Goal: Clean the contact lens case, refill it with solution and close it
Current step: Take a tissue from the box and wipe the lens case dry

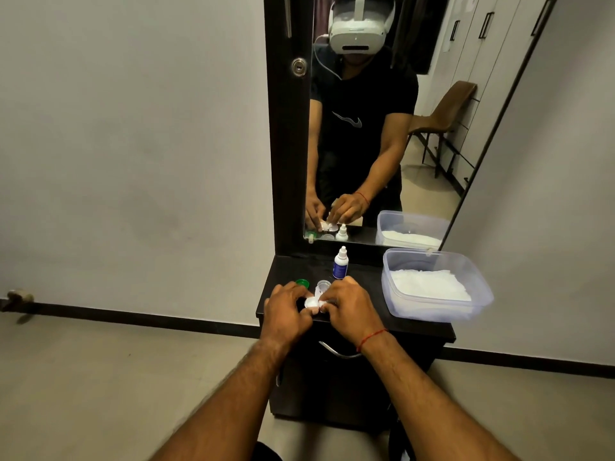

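Note:
A white contact lens case (312,302) lies near the front edge of the black dresser top (366,287), between my two hands. My left hand (288,311) pinches its left side. My right hand (349,306) presses a small white tissue piece (322,304) against the case. A clear cap (322,287) stands just behind my fingers, and a green cap (302,283) lies behind my left hand. The white solution bottle (340,263) with a blue label stands upright further back, its cap on.
A clear plastic tub (436,284) holding white tissues sits on the right of the dresser top. A tall mirror (376,121) rises behind the top. A drawer handle (337,351) is below my wrists. Floor and grey wall lie to the left.

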